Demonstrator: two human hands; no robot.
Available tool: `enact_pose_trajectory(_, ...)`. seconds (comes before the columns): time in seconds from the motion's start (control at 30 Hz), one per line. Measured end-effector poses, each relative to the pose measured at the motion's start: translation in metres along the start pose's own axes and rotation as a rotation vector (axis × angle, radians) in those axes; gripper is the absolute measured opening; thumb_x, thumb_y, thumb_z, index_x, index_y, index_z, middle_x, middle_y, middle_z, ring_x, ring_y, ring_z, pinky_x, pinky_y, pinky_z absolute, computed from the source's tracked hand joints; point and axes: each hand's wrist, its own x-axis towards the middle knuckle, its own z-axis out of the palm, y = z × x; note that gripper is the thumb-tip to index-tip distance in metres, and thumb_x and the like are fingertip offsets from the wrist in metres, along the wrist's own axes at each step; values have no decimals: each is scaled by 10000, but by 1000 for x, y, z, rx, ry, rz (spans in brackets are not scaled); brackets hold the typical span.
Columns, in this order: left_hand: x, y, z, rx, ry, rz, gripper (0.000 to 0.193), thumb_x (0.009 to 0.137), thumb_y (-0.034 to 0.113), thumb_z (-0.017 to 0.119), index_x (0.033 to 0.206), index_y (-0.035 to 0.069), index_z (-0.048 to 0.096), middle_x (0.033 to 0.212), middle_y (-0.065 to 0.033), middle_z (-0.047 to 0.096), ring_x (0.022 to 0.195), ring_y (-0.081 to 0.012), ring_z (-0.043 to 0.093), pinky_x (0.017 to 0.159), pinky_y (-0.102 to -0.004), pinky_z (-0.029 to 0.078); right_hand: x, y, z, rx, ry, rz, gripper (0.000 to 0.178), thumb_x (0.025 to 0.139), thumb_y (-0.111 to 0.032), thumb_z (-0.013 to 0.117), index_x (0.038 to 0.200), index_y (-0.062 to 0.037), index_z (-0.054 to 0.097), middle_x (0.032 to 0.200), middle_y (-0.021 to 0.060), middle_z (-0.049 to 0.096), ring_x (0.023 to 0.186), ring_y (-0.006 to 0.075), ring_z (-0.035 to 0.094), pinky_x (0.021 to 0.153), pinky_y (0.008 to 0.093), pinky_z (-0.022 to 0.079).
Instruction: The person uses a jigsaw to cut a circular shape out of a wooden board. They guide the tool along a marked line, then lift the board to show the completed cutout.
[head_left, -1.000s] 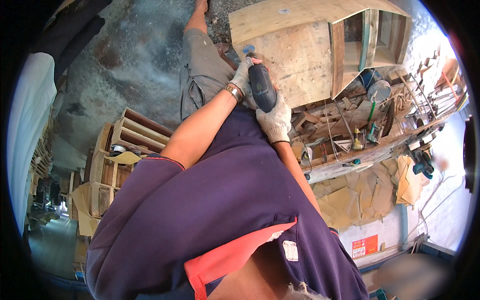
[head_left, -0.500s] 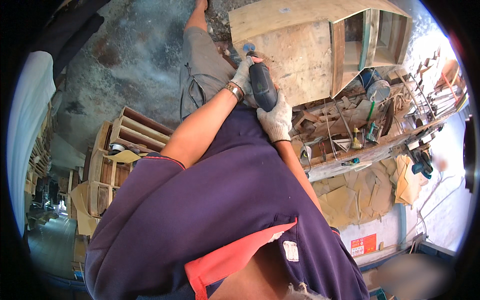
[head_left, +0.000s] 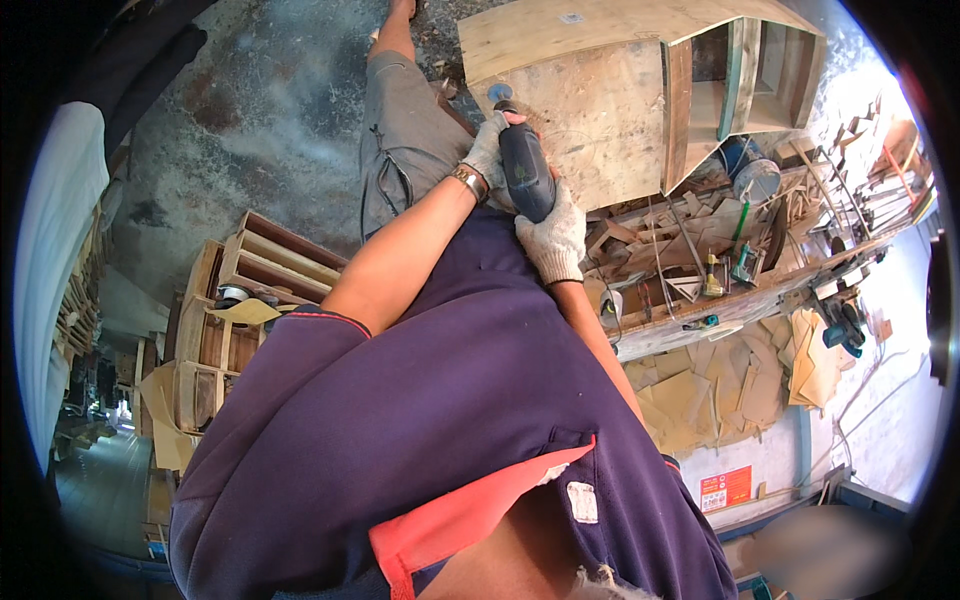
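My left hand (head_left: 487, 150), in a pale knit work glove with the fingertips bare, is closed round the front end of a black angle grinder (head_left: 527, 172). My right hand (head_left: 557, 235), gloved the same way, grips the grinder's rear body. A small blue-grey disc (head_left: 499, 93) at the tool's head lies against or just over the worn plywood face of a wooden cabinet-like frame (head_left: 600, 130). From here I cannot tell whether the disc touches the wood. The far part of the left fingers is hidden behind the tool.
A workbench (head_left: 640, 340) at the right holds wood offcuts, a yellow-and-black tool (head_left: 712, 275) and a green tool (head_left: 745, 265). A bucket (head_left: 752, 172) stands beside the frame. Wooden drawer-like boxes (head_left: 270, 262) stand at the left. Thin sheet scraps (head_left: 720, 385) lie past the bench.
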Motion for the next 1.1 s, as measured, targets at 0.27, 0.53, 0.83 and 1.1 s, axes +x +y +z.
enact_pose_trajectory(0.27,-2,0,0,20,-79,-13,472,820,379,699,1008,-48,633,875,-250,681,786,-450,674,820,-581,572,1,1,2,7,5,-19,855,711,-213,769,1505,-152,456,1121,257,712,1040,436,693,911,478,555)
enact_pose_trajectory(0.53,-2,1,0,-25,-61,-18,475,819,382,696,1017,-46,638,902,-263,683,830,-467,671,857,-591,558,3,2,2,-8,7,-33,864,710,-216,772,1511,-162,452,1121,247,714,1037,435,693,918,479,554)
enact_pose_trajectory(0.83,3,2,-6,-24,-79,-14,464,817,370,710,1016,-43,637,928,-264,679,866,-453,672,883,-595,545,2,0,1,-7,-5,-16,887,701,-205,774,1521,-166,440,1137,241,709,1053,428,688,918,482,554)
enact_pose_trajectory(1.1,-1,-1,-1,17,-41,32,486,822,389,696,1023,-49,634,928,-272,678,849,-452,679,869,-585,554,3,-2,-3,-16,-5,-38,859,707,-187,780,1501,-163,455,1140,235,710,1056,425,689,922,479,554)
